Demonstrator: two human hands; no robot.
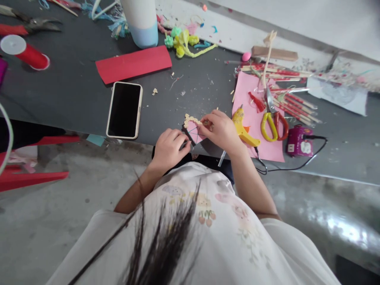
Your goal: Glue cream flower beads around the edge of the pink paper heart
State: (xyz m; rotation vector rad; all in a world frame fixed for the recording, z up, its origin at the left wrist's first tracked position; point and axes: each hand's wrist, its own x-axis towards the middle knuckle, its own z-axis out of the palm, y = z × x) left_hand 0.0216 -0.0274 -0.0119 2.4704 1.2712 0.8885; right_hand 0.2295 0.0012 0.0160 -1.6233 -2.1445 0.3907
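Observation:
At the table's front edge lies a small pink card piece (194,133) with dark lines crossing on its face and a dark lower-left side. Small cream-coloured bits (191,118) line its upper edge. My left hand (171,148) is closed at the piece's left side, thumb and fingers bent around its dark edge. My right hand (220,130) reaches over the right side with its fingers pinched together at the upper right edge. Whatever sits between those fingertips is hidden. Close by on the right, a yellow glue gun (245,130) lies on a pink sheet (274,152).
Scissors (271,120), wrapped sticks (293,107) and a purple box (300,140) with a black cable are on the right. A phone (124,111), a red strip (133,65), a white-blue bottle (141,23), red thread spool (26,52) and pliers (32,25) occupy the left.

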